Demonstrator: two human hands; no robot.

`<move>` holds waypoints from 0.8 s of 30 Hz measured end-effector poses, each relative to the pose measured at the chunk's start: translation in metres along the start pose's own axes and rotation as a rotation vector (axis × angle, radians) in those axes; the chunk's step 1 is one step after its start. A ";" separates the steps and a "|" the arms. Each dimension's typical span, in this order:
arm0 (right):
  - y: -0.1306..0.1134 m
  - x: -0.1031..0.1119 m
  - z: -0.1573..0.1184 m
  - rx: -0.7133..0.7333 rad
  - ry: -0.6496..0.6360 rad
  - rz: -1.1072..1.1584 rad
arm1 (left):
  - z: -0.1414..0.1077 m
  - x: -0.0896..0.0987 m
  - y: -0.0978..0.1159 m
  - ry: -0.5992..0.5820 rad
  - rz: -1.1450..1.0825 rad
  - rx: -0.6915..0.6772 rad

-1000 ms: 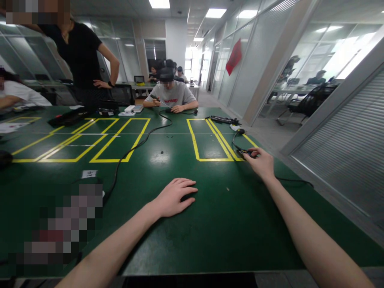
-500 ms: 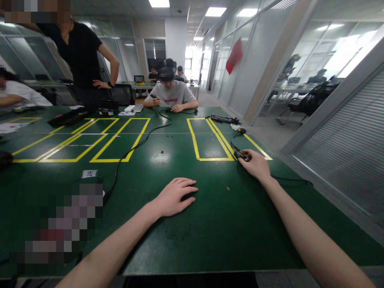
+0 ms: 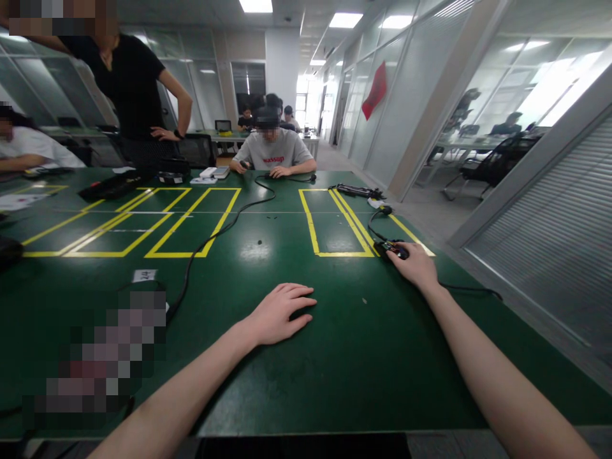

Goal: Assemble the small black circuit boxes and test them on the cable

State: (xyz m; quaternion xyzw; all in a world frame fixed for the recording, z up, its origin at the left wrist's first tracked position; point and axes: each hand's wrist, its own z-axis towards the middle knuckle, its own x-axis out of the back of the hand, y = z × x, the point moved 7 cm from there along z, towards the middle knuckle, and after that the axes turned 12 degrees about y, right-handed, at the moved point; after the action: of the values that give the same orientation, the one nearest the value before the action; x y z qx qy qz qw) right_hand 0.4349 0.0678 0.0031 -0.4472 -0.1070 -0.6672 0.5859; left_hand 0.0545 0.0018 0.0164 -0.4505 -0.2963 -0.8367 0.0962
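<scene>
My left hand (image 3: 282, 313) lies flat on the green table (image 3: 335, 363), fingers spread and nothing held. On the right, beside the yellow tape lines, my right hand (image 3: 415, 260) has its fingers wrapped round a small dark device (image 3: 393, 249) with coloured bits on it. The device rests on or just above the table, and the hand covers part of it. A black cable (image 3: 370, 224) runs from near the device up to a round black plug (image 3: 385, 209). Another dark cable (image 3: 471, 289) lies to the right of my wrist.
A folded black tripod-like object (image 3: 358, 190) lies at the far right. A long black cable (image 3: 229, 224) crosses the table's left half. Opposite sits a person (image 3: 272, 150); another person (image 3: 136, 95) stands at the left. A white label (image 3: 144, 275) lies near a blurred-out area.
My right hand has shifted slightly to the right, showing more of the dark device. My left hand has stayed still. The seated person opposite has lowered a hand.
</scene>
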 end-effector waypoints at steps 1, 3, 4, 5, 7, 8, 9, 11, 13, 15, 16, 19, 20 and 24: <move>-0.001 -0.004 -0.001 0.003 -0.044 -0.015 | 0.000 0.000 0.000 0.000 -0.001 0.000; -0.005 -0.007 -0.004 -0.001 -0.094 -0.027 | -0.001 0.000 0.000 -0.002 -0.004 0.001; -0.007 -0.007 -0.005 -0.008 -0.105 -0.025 | -0.001 0.000 0.000 -0.001 -0.005 0.002; -0.010 -0.007 -0.007 -0.012 -0.112 -0.014 | -0.001 0.000 0.000 -0.001 -0.007 0.002; -0.022 -0.007 -0.012 0.009 -0.134 0.045 | -0.001 0.000 0.000 0.003 -0.009 0.001; -0.031 -0.007 -0.017 0.036 -0.153 0.092 | -0.001 0.000 0.000 0.005 -0.011 0.001; -0.043 -0.008 -0.023 0.077 -0.178 0.151 | -0.001 0.000 0.000 0.008 -0.012 0.002; -0.075 -0.006 -0.041 0.193 -0.240 0.296 | 0.000 0.000 -0.001 0.020 -0.016 0.010; -0.115 0.003 -0.068 0.347 -0.315 0.484 | 0.001 0.004 -0.002 0.064 -0.019 0.023; -0.156 0.016 -0.103 0.529 -0.474 0.684 | 0.002 0.010 -0.001 0.142 -0.028 0.021; -0.174 0.023 -0.120 0.611 -0.559 0.767 | 0.002 0.013 0.000 0.176 -0.040 0.010; -0.207 0.045 -0.158 0.776 -0.734 0.916 | 0.003 0.019 0.004 0.201 -0.090 -0.028; -0.211 0.049 -0.163 0.792 -0.749 0.938 | 0.003 0.019 0.005 0.191 -0.101 -0.031; -0.207 0.050 -0.160 0.793 -0.680 0.940 | 0.004 0.017 0.003 0.142 -0.075 -0.034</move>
State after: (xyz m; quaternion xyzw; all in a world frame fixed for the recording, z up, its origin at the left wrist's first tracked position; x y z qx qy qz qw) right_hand 0.1820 -0.0133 0.0257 -0.3824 -0.3150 -0.0768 0.8652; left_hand 0.0483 0.0035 0.0328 -0.3801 -0.2909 -0.8746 0.0780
